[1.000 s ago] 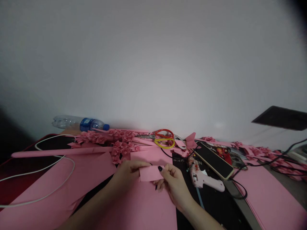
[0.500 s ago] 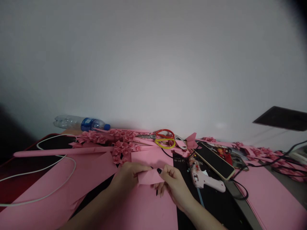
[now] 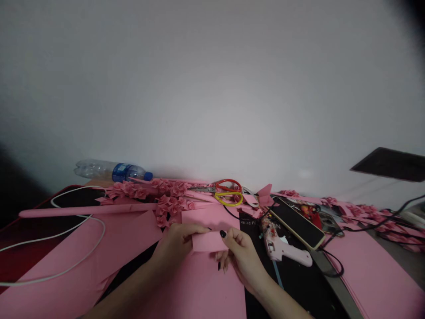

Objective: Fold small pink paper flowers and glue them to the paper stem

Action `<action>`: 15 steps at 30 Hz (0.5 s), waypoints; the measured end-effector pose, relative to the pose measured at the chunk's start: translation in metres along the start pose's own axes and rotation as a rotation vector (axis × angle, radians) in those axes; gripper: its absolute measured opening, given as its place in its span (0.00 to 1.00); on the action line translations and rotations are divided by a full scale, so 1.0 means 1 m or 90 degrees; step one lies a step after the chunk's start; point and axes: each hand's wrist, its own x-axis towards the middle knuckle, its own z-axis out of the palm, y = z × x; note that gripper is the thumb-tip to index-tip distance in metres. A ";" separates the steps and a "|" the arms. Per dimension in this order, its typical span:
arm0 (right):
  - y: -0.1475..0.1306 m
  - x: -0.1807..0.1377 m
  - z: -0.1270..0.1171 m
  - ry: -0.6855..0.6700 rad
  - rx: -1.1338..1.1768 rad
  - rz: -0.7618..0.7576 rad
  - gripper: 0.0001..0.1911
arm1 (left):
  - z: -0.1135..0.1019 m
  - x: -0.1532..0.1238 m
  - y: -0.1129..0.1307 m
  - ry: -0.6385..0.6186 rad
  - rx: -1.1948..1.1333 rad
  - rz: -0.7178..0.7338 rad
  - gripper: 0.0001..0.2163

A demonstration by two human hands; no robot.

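Note:
A small pink paper piece is held up between both hands, over a large pink paper sheet. My left hand is closed on its left end, fingers partly hidden behind it. On the right end, my right hand pinches the paper with the thumb in front, the other fingers curled behind and below. Beyond the hands, several folded pink paper flowers lie along the wall, with red-and-yellow-handled scissors beside them.
At right lie a pink glue gun, a phone and a stack of pink paper. A plastic bottle rests on its side by the wall. Left, a white cable crosses pink sheets near a rolled paper stick.
The paper piece has tilted between my hands and now looks like a flatter, narrower strip. Both hands have barely shifted, and everything else lies as before.

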 end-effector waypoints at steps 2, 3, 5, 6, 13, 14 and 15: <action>0.000 0.000 0.000 0.019 0.004 -0.007 0.23 | -0.001 0.002 -0.002 0.033 0.031 0.007 0.10; 0.000 0.000 0.000 0.026 0.004 -0.012 0.23 | -0.001 0.003 -0.002 0.039 0.039 0.008 0.10; 0.000 0.000 0.000 0.032 0.002 -0.019 0.23 | -0.001 0.003 -0.001 0.024 0.029 0.009 0.11; 0.000 0.000 0.000 0.034 -0.002 -0.023 0.23 | -0.001 0.003 0.001 0.010 0.015 0.008 0.11; -0.001 0.000 -0.001 0.065 -0.057 -0.066 0.24 | -0.001 0.004 0.005 -0.011 -0.081 -0.040 0.12; -0.001 0.000 -0.001 0.066 -0.059 -0.067 0.24 | -0.001 0.005 0.004 -0.006 -0.088 -0.049 0.11; -0.001 0.001 -0.002 0.067 -0.059 -0.067 0.24 | -0.001 0.005 0.003 -0.001 -0.095 -0.059 0.11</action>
